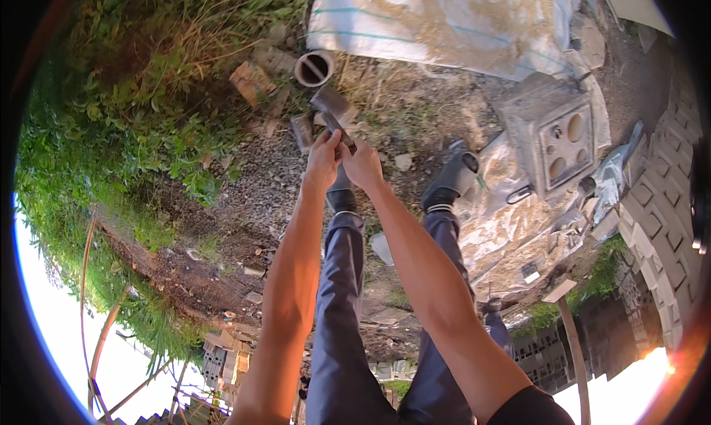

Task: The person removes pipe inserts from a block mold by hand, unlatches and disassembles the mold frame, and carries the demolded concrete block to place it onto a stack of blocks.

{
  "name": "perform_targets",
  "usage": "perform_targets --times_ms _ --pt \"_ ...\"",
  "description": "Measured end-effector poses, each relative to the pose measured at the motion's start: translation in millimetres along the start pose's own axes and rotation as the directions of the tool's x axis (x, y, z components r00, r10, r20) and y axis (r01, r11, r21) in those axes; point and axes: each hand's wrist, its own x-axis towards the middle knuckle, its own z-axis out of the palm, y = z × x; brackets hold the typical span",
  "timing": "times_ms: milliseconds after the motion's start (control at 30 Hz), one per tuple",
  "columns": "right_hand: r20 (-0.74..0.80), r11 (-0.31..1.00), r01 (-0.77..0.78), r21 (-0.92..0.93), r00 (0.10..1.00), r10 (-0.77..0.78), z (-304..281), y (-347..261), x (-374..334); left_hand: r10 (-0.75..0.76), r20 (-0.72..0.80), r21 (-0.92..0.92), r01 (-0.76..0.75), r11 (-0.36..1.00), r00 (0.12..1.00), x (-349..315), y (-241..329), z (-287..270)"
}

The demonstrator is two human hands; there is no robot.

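Note:
Both my arms reach forward over the gravelly ground, and the hands meet. My left hand (322,161) and my right hand (363,164) are closed round a dark, bar-like tool (339,128); its exact kind is unclear. Just beyond the fingertips is a grey cylindrical piece (335,105), and whether it is joined to the bar I cannot tell. A smaller grey cylinder (302,134) lies left of my left hand. Farther off, a round hollow ring (314,69) shows a bar across its opening. The fingers partly hide the tool.
Leafy weeds (148,114) fill the left side, with a broken brick (252,83) at their edge. A white woven sheet (370,25) with sandy material lies ahead. At right stand a grey block-shaped mould with round holes (569,140) and rows of grey blocks (659,210).

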Motion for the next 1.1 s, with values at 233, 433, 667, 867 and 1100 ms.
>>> perform_targets --times_ms 233,433,667,867,1100 --pt "-0.098 1.000 -0.011 -0.007 0.995 0.011 60 -1 22 0.146 -0.054 0.404 -0.112 0.908 0.988 21 36 -46" --pt "-0.227 0.983 -0.010 0.181 0.972 0.052 -25 82 -53 -0.005 -0.012 0.732 0.012 0.681 1.000 -36 -4 -1" --pt "-0.730 0.988 0.036 0.153 0.678 0.088 -240 107 -87 0.078 0.454 0.775 -0.437 0.456 0.888 -67 -48 144" --pt "-0.768 0.924 -0.287 -0.254 0.640 -0.012 -385 116 -67 0.253 0.715 0.677 -0.735 -0.022 0.651 -113 -42 344" --pt "-0.284 0.667 -0.195 -0.719 0.958 -0.026 -435 82 -35 0.164 0.804 0.572 -0.667 -0.477 0.572 -93 -55 412"
